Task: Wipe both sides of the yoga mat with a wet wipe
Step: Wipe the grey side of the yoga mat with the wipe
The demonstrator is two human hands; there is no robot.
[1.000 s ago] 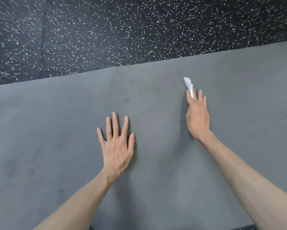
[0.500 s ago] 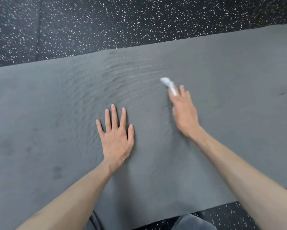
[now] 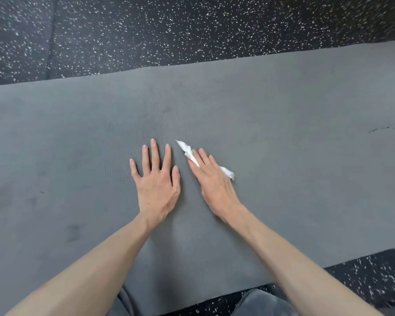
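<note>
Mat [image 3: 283, 106] is laid flat on the speckled floor [image 3: 192, 26], long axis running left to right across the view. The right hand [image 3: 214, 181] has straight fingers pressing the wipe [image 3: 184, 148] onto the mat's middle — not pinching it, just pinning it flat. The left hand [image 3: 156, 181] is spread flat just beside it — so I'd guess the unwiped stretch out to the right is the right hand's job, since it's nearer that end.
</note>
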